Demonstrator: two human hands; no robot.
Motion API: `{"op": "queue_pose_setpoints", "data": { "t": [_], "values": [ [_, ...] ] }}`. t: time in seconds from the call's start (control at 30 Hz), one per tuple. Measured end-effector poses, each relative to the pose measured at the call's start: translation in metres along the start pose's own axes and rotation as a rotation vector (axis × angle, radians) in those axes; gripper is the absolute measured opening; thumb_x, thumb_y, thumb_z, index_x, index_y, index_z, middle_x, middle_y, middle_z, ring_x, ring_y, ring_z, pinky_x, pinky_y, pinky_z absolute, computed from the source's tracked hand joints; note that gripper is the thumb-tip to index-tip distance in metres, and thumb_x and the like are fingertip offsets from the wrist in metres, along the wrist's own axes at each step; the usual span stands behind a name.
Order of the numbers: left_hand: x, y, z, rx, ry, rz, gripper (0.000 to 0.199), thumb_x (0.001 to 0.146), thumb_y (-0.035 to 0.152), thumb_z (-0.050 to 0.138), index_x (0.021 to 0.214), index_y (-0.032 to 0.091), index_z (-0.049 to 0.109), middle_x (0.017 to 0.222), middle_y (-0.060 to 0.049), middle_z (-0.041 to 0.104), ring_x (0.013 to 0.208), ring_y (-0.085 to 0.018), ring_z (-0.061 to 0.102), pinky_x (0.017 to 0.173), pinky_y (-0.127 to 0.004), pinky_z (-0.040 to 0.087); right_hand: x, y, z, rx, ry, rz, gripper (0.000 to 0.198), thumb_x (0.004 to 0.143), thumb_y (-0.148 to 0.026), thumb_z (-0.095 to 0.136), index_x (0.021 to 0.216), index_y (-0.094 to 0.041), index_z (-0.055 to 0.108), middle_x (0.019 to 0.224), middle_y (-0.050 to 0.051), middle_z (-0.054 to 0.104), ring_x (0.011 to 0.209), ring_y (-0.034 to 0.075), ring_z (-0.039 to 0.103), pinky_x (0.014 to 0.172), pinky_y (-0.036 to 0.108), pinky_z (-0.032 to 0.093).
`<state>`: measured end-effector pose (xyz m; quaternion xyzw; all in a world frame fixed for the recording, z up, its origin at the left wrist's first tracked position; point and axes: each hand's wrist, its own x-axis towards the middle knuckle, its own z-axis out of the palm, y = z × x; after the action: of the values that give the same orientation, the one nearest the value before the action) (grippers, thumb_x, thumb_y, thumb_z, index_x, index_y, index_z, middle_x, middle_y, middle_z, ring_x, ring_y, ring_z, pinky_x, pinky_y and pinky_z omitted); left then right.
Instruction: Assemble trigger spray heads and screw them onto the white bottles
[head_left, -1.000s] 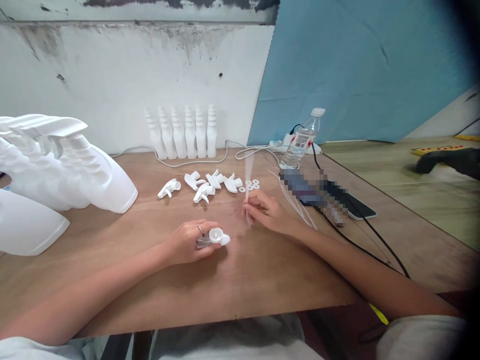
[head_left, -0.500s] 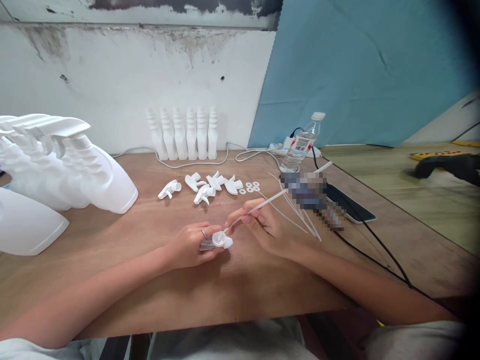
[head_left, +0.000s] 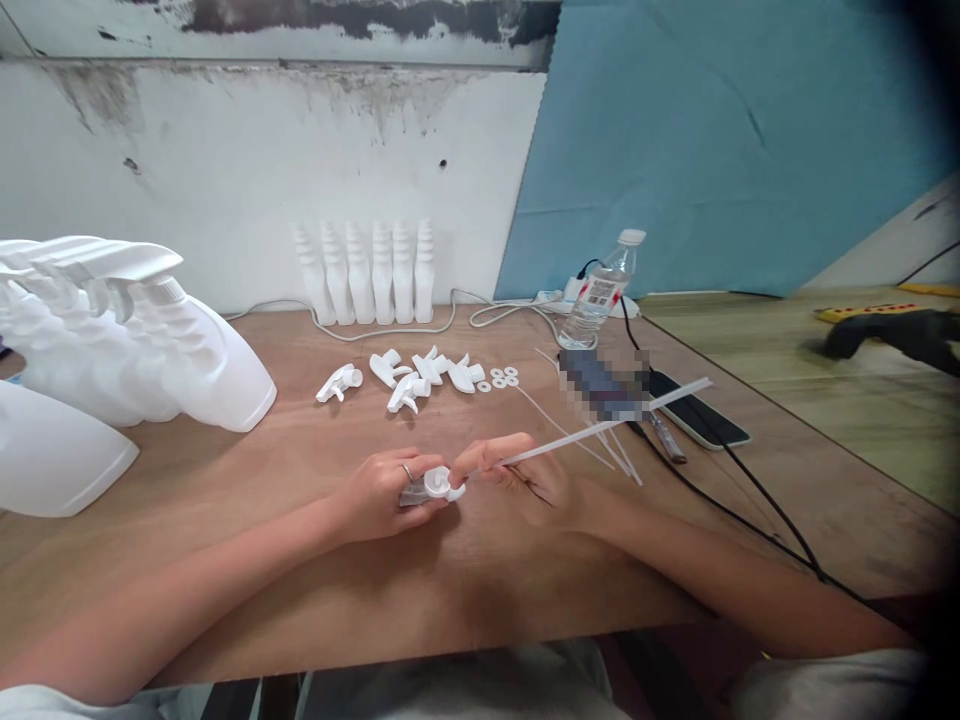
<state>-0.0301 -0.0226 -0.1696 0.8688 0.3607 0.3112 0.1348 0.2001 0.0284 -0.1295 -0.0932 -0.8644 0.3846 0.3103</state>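
My left hand (head_left: 375, 492) is closed around a white spray trigger head (head_left: 437, 482), whose round collar faces up. Pinched in my right hand (head_left: 529, 472) is a long, thin white plastic tube (head_left: 604, 427), slanting up to the right. My right fingertips touch or nearly touch the collar's right edge; the tube's near end is hidden behind them. Beyond my hands lie several loose trigger heads (head_left: 409, 392), with several small white ring washers (head_left: 497, 374) beside them. More thin tubes (head_left: 630, 462) rest to the right.
Large white spray bottles (head_left: 221, 365) crowd the left side. Several slim white bottles (head_left: 382, 285) stand along the wall. At right are a water bottle (head_left: 596, 305), a phone (head_left: 705, 415), a blurred-out item (head_left: 600, 380) and black cables (head_left: 765, 500).
My right hand has moved slightly down and turned, so the tube lies flatter and its far end has swung right and down. My left hand still holds the trigger head in place.
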Motion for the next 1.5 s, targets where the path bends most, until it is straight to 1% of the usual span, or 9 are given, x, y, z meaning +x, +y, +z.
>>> {"op": "queue_pose_setpoints", "data": {
  "t": [0.13, 0.3, 0.4, 0.63, 1.03, 1.2, 1.3, 1.37, 1.5],
  "values": [
    [0.000, 0.000, 0.001, 0.003, -0.002, -0.005, 0.031, 0.087, 0.031, 0.058, 0.116, 0.020, 0.056, 0.093, -0.005, 0.070, 0.079, -0.017, 0.064, 0.073, -0.027, 0.048, -0.001, 0.000, 0.001, 0.011, -0.040, -0.019, 0.040, 0.101, -0.041, 0.031, 0.096, -0.015, 0.061, 0.093, 0.012, 0.069, 0.088, 0.018, 0.065, 0.080, 0.031, 0.052],
    [-0.002, -0.002, 0.002, 0.008, 0.006, 0.000, 0.035, 0.086, 0.030, 0.059, 0.120, 0.021, 0.056, 0.089, -0.004, 0.069, 0.079, -0.017, 0.064, 0.073, -0.028, 0.049, 0.004, 0.001, 0.007, 0.046, 0.126, 0.038, 0.022, 0.099, -0.031, 0.041, 0.101, -0.018, 0.058, 0.091, 0.007, 0.067, 0.082, 0.015, 0.065, 0.075, 0.028, 0.052],
    [-0.002, -0.003, 0.003, 0.030, 0.040, 0.015, 0.040, 0.086, 0.031, 0.059, 0.123, 0.019, 0.053, 0.086, -0.005, 0.069, 0.081, -0.018, 0.065, 0.073, -0.029, 0.051, 0.010, 0.007, 0.012, -0.035, 0.155, 0.046, 0.015, 0.094, -0.031, 0.052, 0.095, -0.019, 0.061, 0.091, 0.006, 0.065, 0.082, 0.015, 0.062, 0.074, 0.029, 0.052],
    [-0.001, -0.005, 0.005, 0.013, 0.021, 0.008, 0.030, 0.086, 0.031, 0.059, 0.113, 0.018, 0.057, 0.083, -0.005, 0.068, 0.076, -0.018, 0.062, 0.069, -0.028, 0.049, 0.014, 0.019, 0.021, -0.170, 0.040, -0.010, 0.021, 0.097, -0.027, 0.044, 0.085, -0.018, 0.059, 0.082, 0.006, 0.061, 0.073, 0.015, 0.056, 0.067, 0.028, 0.047],
    [-0.001, -0.006, 0.004, 0.015, 0.004, -0.001, 0.024, 0.087, 0.036, 0.058, 0.102, 0.018, 0.061, 0.077, -0.004, 0.063, 0.071, -0.016, 0.058, 0.064, -0.025, 0.046, 0.015, 0.022, 0.029, -0.271, 0.017, -0.161, 0.029, 0.097, -0.023, 0.035, 0.076, -0.019, 0.054, 0.068, 0.004, 0.054, 0.064, 0.016, 0.047, 0.059, 0.028, 0.039],
    [-0.002, 0.003, -0.001, -0.033, 0.019, -0.116, 0.027, 0.085, 0.036, 0.061, 0.104, 0.018, 0.057, 0.088, -0.004, 0.065, 0.073, -0.014, 0.059, 0.067, -0.025, 0.047, 0.013, 0.028, 0.032, -0.164, 0.105, -0.064, 0.028, 0.099, -0.032, 0.039, 0.083, -0.018, 0.058, 0.081, 0.006, 0.056, 0.076, 0.016, 0.053, 0.070, 0.029, 0.046],
    [-0.002, 0.005, -0.008, -0.123, 0.110, -0.138, 0.040, 0.084, 0.045, 0.060, 0.111, 0.018, 0.049, 0.095, -0.006, 0.064, 0.075, -0.015, 0.058, 0.068, -0.027, 0.048, 0.012, 0.030, 0.029, -0.062, 0.064, -0.001, 0.027, 0.097, -0.037, 0.045, 0.092, -0.017, 0.061, 0.097, 0.009, 0.057, 0.089, 0.016, 0.056, 0.080, 0.031, 0.047],
    [0.004, -0.004, -0.016, -0.151, 0.249, -0.126, 0.036, 0.088, 0.047, 0.053, 0.108, 0.018, 0.048, 0.094, -0.007, 0.061, 0.076, -0.016, 0.057, 0.070, -0.029, 0.048, 0.010, 0.030, 0.028, -0.029, 0.027, 0.033, 0.026, 0.091, -0.042, 0.056, 0.096, -0.017, 0.061, 0.104, 0.010, 0.058, 0.093, 0.017, 0.056, 0.082, 0.031, 0.047],
    [0.041, -0.060, -0.043, 0.029, 0.579, -0.297, 0.019, 0.092, 0.037, 0.048, 0.100, 0.019, 0.050, 0.092, -0.006, 0.058, 0.084, -0.017, 0.056, 0.079, -0.031, 0.047, 0.005, 0.029, 0.028, 0.027, -0.007, 0.150, 0.030, 0.083, -0.042, 0.066, 0.097, -0.017, 0.058, 0.099, 0.007, 0.063, 0.089, 0.017, 0.058, 0.078, 0.029, 0.048]
  ]
}}
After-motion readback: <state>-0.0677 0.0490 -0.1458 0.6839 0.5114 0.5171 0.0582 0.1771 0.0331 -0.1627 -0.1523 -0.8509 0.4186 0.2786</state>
